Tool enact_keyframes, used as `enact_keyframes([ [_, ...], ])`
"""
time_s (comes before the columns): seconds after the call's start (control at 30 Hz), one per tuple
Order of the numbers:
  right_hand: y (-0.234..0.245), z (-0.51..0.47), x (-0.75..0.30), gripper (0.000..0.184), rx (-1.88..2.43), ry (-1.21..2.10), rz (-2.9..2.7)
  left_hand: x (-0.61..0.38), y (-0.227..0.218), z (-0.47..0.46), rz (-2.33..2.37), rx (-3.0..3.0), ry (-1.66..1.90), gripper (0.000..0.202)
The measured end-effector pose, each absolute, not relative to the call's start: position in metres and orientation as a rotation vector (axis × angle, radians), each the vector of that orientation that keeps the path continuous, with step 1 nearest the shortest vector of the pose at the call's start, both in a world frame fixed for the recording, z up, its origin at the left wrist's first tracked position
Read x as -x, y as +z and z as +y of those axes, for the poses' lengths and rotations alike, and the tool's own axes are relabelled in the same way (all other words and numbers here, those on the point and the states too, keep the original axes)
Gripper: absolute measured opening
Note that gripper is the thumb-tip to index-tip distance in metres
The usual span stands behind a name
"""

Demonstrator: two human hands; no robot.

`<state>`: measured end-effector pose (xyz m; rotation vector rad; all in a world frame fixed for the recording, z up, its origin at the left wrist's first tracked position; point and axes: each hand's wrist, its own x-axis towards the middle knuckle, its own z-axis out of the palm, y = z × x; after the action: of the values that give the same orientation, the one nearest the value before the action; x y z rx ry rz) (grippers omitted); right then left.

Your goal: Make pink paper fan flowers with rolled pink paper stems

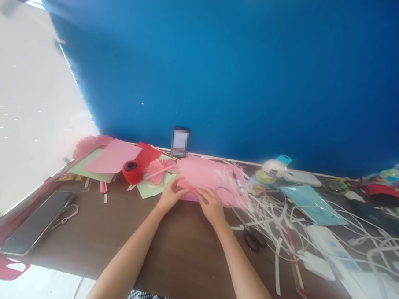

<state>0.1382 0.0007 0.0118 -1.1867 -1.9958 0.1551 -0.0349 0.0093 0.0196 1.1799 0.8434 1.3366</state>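
Between both hands, a narrow folded strip of pink paper (190,188) is held low over the front edge of a pink paper sheet (201,171). My left hand (171,195) pinches the strip's left end between thumb and fingers. At the other end, the fingers of my right hand (211,205) are closed on the same paper. Just left of the hands lies a pink pleated paper fan (160,169), with a pale green sheet (151,189) partly beneath it. Beside the fan stands a roll of red ribbon (132,172).
A phone (37,222) lies at the left, and a small screen (180,142) leans on the blue wall. To the right are tangled white paper strips and cables (272,210), black scissors (254,239), a bottle (267,172), a teal packet (312,204) and a white power strip (334,248).
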Motion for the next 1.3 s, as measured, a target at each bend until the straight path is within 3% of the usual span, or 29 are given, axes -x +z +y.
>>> enact_keyframes([
  [0.1,0.011,0.0,-0.137,0.026,1.193,0.188,-1.966,0.034,0.019,0.009,0.869,-1.141,1.321,0.045],
  [0.53,0.018,-0.004,-0.128,0.018,1.205,0.503,-1.727,0.033,0.021,0.009,0.881,-1.081,1.325,0.025],
  [1.3,0.028,-0.008,-0.123,0.016,1.257,0.832,-1.763,0.036,0.015,0.013,0.972,-0.958,1.296,0.033],
])
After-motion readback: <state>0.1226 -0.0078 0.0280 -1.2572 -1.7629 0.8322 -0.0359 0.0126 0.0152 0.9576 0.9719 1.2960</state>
